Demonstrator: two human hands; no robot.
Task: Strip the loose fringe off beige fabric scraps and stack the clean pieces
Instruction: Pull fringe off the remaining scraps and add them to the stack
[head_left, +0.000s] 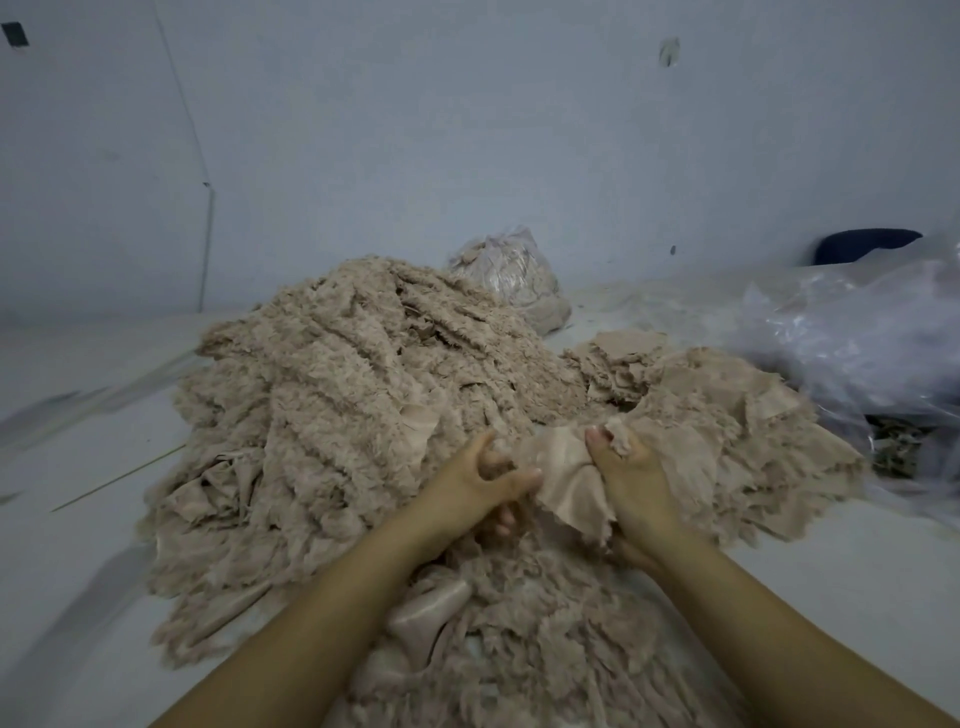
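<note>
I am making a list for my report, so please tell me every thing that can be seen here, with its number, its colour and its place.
fringed fabric heap: one, beige, on the floor, left and centre, reaching down to the near edge.
flat pieces: one loose stack, number of pieces cannot be told, beige, right of the heap.
fabric scrap: one, beige, held up between both hands.
full bag: one, clear plastic with beige contents, behind the heap by the wall.
plastic sheeting: one crumpled mass, clear, far right.
dark object: one, dark blue, by the wall behind the sheeting; what it is cannot be told.
floor: pale grey.
wall: pale blue-grey.
left hand: grips the scrap's left edge.
right hand: grips the scrap's right side.
</note>
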